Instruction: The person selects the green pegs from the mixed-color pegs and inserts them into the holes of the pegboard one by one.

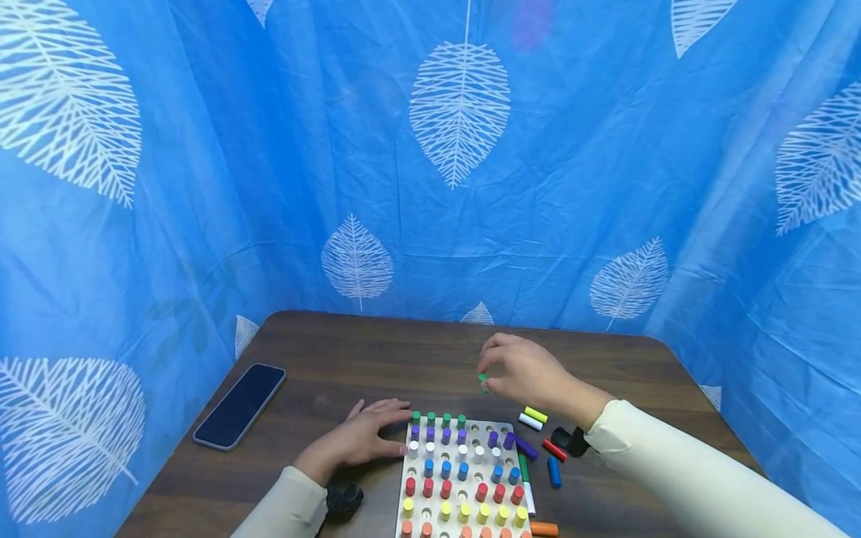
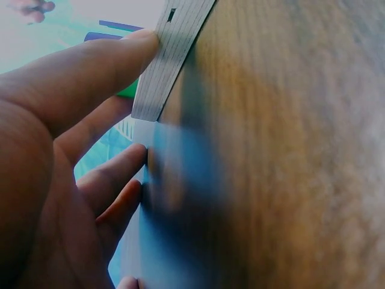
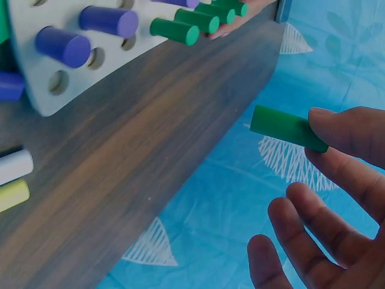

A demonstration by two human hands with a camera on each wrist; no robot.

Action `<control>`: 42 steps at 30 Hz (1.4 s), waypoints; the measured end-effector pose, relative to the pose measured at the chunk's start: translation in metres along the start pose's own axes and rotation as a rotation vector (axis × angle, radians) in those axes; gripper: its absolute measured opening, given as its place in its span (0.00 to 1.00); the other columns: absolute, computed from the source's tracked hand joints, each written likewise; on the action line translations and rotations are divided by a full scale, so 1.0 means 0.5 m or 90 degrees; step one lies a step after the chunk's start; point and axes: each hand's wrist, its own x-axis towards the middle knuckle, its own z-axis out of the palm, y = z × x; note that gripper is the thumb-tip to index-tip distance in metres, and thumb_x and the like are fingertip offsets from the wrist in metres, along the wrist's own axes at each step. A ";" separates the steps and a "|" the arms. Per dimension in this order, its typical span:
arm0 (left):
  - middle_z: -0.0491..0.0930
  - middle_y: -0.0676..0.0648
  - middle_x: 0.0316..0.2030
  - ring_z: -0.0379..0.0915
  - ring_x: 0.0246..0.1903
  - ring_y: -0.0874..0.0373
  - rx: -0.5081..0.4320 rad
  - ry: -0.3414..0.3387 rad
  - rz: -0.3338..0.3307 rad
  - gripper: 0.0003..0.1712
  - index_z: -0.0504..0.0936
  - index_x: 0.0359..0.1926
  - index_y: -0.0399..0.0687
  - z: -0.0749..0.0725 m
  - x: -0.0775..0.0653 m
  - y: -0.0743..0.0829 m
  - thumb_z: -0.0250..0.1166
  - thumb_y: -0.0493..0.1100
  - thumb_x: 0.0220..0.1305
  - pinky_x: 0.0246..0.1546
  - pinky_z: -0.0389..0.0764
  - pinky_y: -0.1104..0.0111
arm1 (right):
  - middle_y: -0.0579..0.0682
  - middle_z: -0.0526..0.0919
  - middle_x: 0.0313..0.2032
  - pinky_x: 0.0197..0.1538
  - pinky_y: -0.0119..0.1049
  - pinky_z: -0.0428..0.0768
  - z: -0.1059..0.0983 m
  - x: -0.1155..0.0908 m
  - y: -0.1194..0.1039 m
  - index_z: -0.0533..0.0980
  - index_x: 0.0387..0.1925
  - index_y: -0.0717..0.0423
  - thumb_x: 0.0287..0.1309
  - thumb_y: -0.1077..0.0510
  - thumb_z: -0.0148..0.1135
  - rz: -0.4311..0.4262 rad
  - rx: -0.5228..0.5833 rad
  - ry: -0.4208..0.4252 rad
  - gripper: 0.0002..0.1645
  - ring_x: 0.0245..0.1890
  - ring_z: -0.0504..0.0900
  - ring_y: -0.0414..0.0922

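Between thumb and index finger, my right hand (image 1: pixel 528 370) pinches a green peg (image 3: pixel 286 127) by one end, above the table just past the pegboard's far right corner. The other fingers of that hand are spread apart. My left hand (image 1: pixel 366 433) lies at the far left corner of the white pegboard (image 1: pixel 401 478), its thumb and index finger touching the board's edge and its other fingers extended. Rows of green, purple, white, blue, red, yellow and orange pegs stand upright in the board. Several holes show between them, some beside the green pegs (image 3: pixel 180 31).
Loose pegs lie right of the board, among them a yellow peg (image 1: pixel 536 414), a red peg (image 1: pixel 554 449), a blue peg (image 1: pixel 554 472) and an orange peg (image 1: pixel 544 529). A phone (image 1: pixel 239 407) lies at the table's left. A blue leaf-patterned curtain (image 1: pixel 417 246) surrounds the table.
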 end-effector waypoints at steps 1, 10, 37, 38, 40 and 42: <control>0.69 0.48 0.78 0.56 0.81 0.41 0.001 -0.001 -0.001 0.37 0.77 0.73 0.56 0.000 0.000 -0.001 0.74 0.58 0.66 0.78 0.37 0.28 | 0.39 0.84 0.48 0.48 0.41 0.86 0.001 0.004 -0.003 0.88 0.36 0.36 0.58 0.52 0.78 -0.004 0.002 0.001 0.06 0.46 0.84 0.41; 0.69 0.48 0.77 0.56 0.81 0.42 0.009 0.002 -0.002 0.37 0.77 0.73 0.58 -0.002 0.000 -0.004 0.73 0.60 0.66 0.78 0.38 0.28 | 0.38 0.79 0.38 0.35 0.30 0.75 0.014 0.027 -0.027 0.88 0.37 0.37 0.58 0.52 0.78 -0.013 0.014 -0.008 0.06 0.31 0.73 0.33; 0.67 0.49 0.79 0.53 0.82 0.43 0.000 -0.017 -0.029 0.37 0.75 0.74 0.59 -0.007 0.005 0.002 0.72 0.59 0.68 0.80 0.35 0.31 | 0.34 0.84 0.30 0.31 0.31 0.75 0.057 0.017 -0.033 0.89 0.42 0.39 0.61 0.50 0.77 0.053 0.008 -0.056 0.07 0.27 0.74 0.33; 0.67 0.49 0.79 0.53 0.82 0.43 0.001 -0.018 -0.029 0.37 0.75 0.74 0.59 -0.007 0.005 0.003 0.72 0.60 0.68 0.80 0.35 0.31 | 0.35 0.85 0.30 0.31 0.32 0.76 0.059 0.015 -0.033 0.89 0.41 0.38 0.61 0.50 0.76 0.062 0.009 -0.059 0.07 0.27 0.74 0.33; 0.67 0.49 0.79 0.53 0.82 0.43 0.002 -0.017 -0.027 0.37 0.75 0.74 0.59 -0.007 0.005 0.004 0.72 0.60 0.68 0.80 0.35 0.31 | 0.35 0.87 0.31 0.31 0.33 0.77 0.063 0.011 -0.032 0.89 0.42 0.39 0.62 0.51 0.76 0.081 0.019 -0.068 0.07 0.26 0.75 0.34; 0.67 0.49 0.79 0.52 0.82 0.43 0.003 -0.015 -0.024 0.37 0.75 0.74 0.59 -0.008 0.005 0.005 0.72 0.59 0.67 0.80 0.35 0.31 | 0.36 0.88 0.31 0.31 0.33 0.77 0.067 0.007 -0.030 0.89 0.43 0.40 0.62 0.51 0.76 0.096 0.033 -0.078 0.07 0.25 0.76 0.34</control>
